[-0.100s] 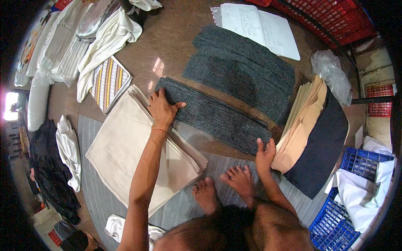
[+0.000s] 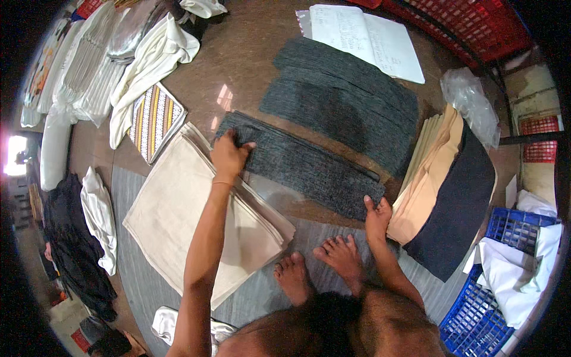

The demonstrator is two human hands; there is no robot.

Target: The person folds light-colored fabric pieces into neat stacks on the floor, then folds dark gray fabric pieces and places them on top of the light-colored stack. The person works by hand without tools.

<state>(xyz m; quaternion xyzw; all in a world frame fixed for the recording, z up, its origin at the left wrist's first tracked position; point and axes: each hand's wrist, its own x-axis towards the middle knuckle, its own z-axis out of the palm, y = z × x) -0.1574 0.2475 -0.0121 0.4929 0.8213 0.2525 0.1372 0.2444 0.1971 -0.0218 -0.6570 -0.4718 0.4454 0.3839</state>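
In front of my feet lies a stack of dark grey folded cloth (image 2: 309, 166), long and narrow. My left hand (image 2: 231, 156) grips its left end, fingers curled in and thumb pointing across the top. At the right end, my right hand (image 2: 377, 219) holds the corner with the thumb on top; the other fingers are partly hidden. Just beyond, a wider spread of dark grey cloth (image 2: 345, 107) lies in overlapping layers. Beneath my left forearm is a pile of cream cloth (image 2: 172, 208).
At right stand beige cloth pieces (image 2: 428, 172), a black cloth (image 2: 455, 208), a clear plastic bag (image 2: 470, 98) and a blue crate (image 2: 476, 318). An open notebook (image 2: 369, 41) lies at the back. Far left are a striped patterned cloth (image 2: 156, 125) and white cloth (image 2: 151, 62).
My left hand's fingers have drawn inward and curled at the left end of the narrow dark grey stack, bunching it slightly. My right hand stays at its corner.
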